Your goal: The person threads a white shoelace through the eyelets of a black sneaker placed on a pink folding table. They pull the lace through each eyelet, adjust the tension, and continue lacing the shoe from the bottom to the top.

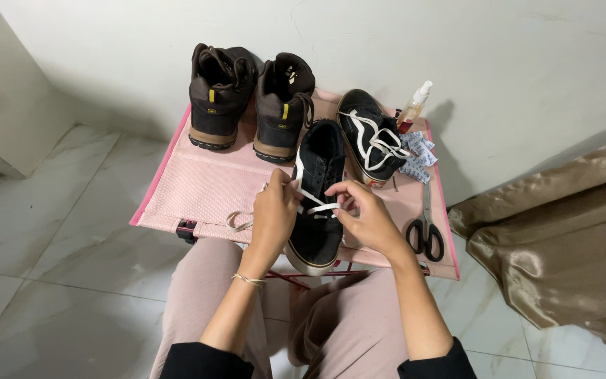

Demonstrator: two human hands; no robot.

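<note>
A black sneaker (319, 168) with a white sole lies toe-toward-me on the pink table (197, 189), partly laced with a white lace (317, 208). My left hand (275, 214) pinches the lace at the sneaker's left side. A loose loop of lace (238, 222) trails left of that hand. My right hand (366, 214) grips the lace end at the sneaker's right side, fingers bent over the eyelets.
A second black sneaker (371, 137), laced in white, stands behind. Two dark brown boots (220, 95) (283, 105) stand at the table's back. Scissors (425, 228), small packets (417, 154) and a spray bottle (415, 104) lie right. Brown fabric (562, 231) drapes at right.
</note>
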